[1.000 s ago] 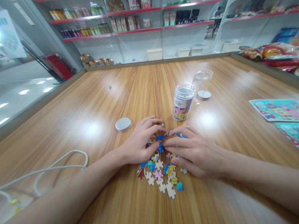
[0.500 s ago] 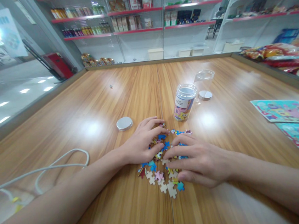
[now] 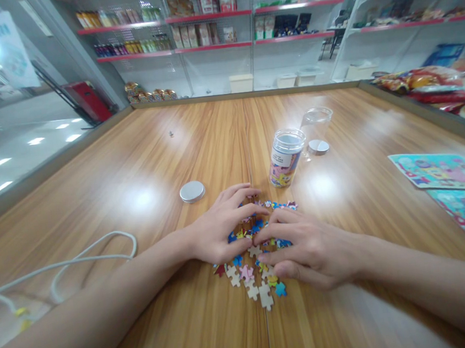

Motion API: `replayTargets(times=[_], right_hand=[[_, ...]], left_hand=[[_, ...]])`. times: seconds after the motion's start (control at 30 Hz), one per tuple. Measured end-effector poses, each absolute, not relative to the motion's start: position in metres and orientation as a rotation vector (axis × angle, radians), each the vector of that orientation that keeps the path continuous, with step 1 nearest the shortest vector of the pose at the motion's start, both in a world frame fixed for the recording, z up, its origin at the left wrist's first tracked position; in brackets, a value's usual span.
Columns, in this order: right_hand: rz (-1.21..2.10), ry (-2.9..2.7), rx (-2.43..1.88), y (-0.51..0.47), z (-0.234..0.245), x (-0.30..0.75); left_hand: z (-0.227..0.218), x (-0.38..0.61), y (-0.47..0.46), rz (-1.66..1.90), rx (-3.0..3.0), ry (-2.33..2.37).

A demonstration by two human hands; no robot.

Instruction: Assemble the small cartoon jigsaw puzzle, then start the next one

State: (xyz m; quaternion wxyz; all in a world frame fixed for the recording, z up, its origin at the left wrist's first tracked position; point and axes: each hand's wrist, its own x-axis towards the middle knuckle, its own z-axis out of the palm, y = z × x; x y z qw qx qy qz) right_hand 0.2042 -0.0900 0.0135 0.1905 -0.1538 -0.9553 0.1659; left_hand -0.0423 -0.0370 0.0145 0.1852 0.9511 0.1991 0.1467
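A loose pile of small jigsaw puzzle pieces (image 3: 266, 296) lies on the wooden table, some showing coloured print and some a plain beige back. From the left, my left hand (image 3: 225, 224) rests over the pile's edge, thumb and fingers spread apart. Opposite it, my right hand (image 3: 306, 246) reaches in with its fingers apart, the fingertips among the pieces. The two hands nearly meet over the middle of the pile and hide part of it. Neither hand has a piece visibly gripped.
Beyond the pile stands an open printed jar (image 3: 285, 160), with a clear jar (image 3: 316, 123) behind it. A silver lid (image 3: 192, 191) lies left, another lid (image 3: 318, 146) right. Two picture sheets (image 3: 443, 169) are at the right, a white cable (image 3: 96, 258) at the left.
My left hand's thumb and fingers have shifted slightly over the pile. The right hand's fingers have bent a little, and a few pieces between the hands have moved.
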Motion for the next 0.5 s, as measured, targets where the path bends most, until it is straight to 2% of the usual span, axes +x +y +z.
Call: replayTargets(times=[0.3,0.5], right_hand=[[0.491,-2.669,-0.499,-0.0941,0.0165,0.2034],[0.330,-2.624,-0.485,-0.0908,0.0100,0.2051]], left_hand=[[0.0100,-0.0408,-0.0365,0.447,2.685,0.599],[0.0106,-0.0418,-0.0363,0.523,2.611,0.591]])
